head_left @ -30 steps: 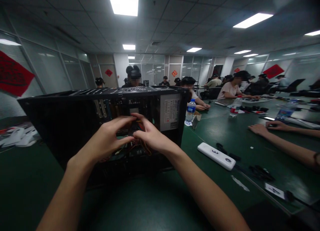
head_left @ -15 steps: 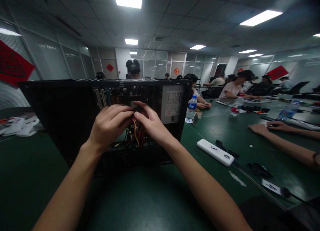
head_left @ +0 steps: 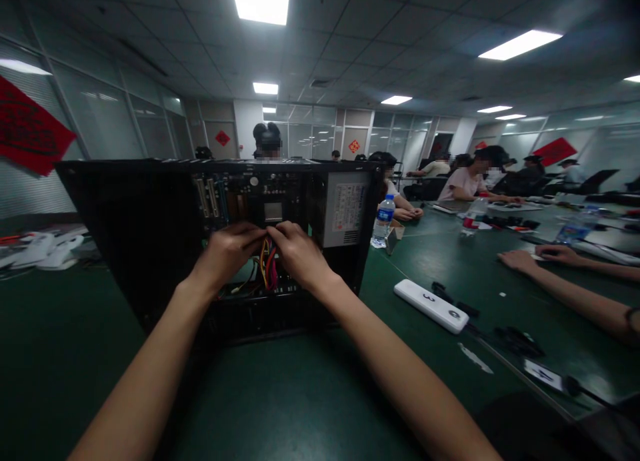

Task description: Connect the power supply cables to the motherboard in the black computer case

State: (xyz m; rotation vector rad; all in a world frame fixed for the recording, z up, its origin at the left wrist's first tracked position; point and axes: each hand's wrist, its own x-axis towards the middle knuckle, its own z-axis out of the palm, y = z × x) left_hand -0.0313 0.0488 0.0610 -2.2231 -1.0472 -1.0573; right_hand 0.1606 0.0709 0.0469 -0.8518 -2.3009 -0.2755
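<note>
A black computer case (head_left: 150, 228) stands in front of me with its side open. Inside, a bundle of red, yellow and black power cables (head_left: 271, 264) hangs below my fingertips. My left hand (head_left: 227, 251) is closed in a pinch at the top of the bundle. From the other side, the fingers of my right hand (head_left: 300, 251) pinch the same cables. My fingers hide the cables' upper end. Just above them is a square silver part (head_left: 273, 212) on the motherboard (head_left: 287, 189). The silver power supply (head_left: 346, 208) fills the case's upper right.
On the green table (head_left: 280, 394), a white power strip (head_left: 431, 306) lies right of the case. A water bottle (head_left: 383, 218) stands behind it. Black cables (head_left: 517, 341) lie nearer me. Another person's hands (head_left: 520, 261) rest at right. White items (head_left: 53, 248) lie far left.
My fingers have lowered and drawn together at the top of the cables, uncovering the square silver part. The right index finger, raised before, is now bent in. The view has shifted slightly.
</note>
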